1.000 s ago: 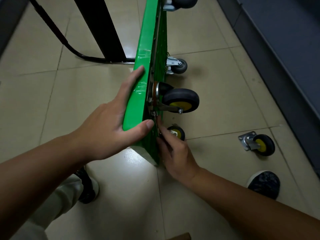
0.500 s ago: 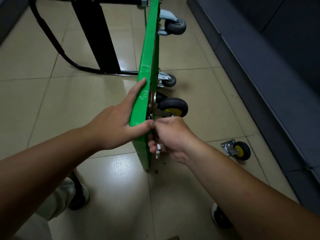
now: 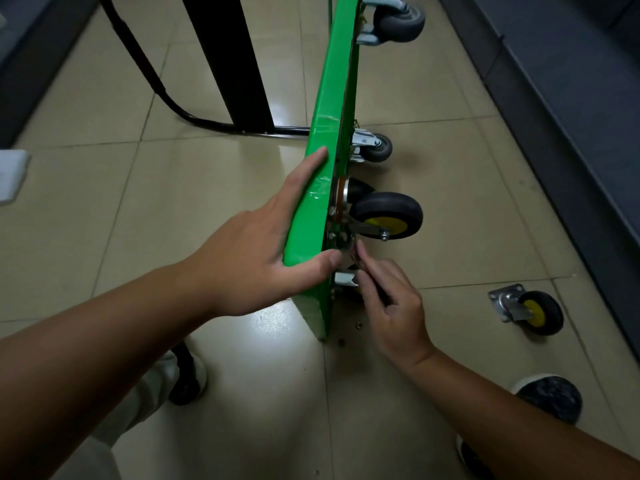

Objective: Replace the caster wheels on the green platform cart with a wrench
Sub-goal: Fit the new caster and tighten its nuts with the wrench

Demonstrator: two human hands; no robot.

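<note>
cart [image 3: 332, 98] stood on edge, length running away, casters [image 3: 386, 216] facing right; left hand [image 3: 256, 251] lay flat on it, right hand [image 3: 394, 306] fingers [image 3: 369, 271] bunched, grip unclear.

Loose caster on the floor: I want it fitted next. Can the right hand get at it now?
Probably yes: the loose caster lies on bare tile right of the right hand, nothing between them, though its fingers are busy at the mounted caster.
</note>
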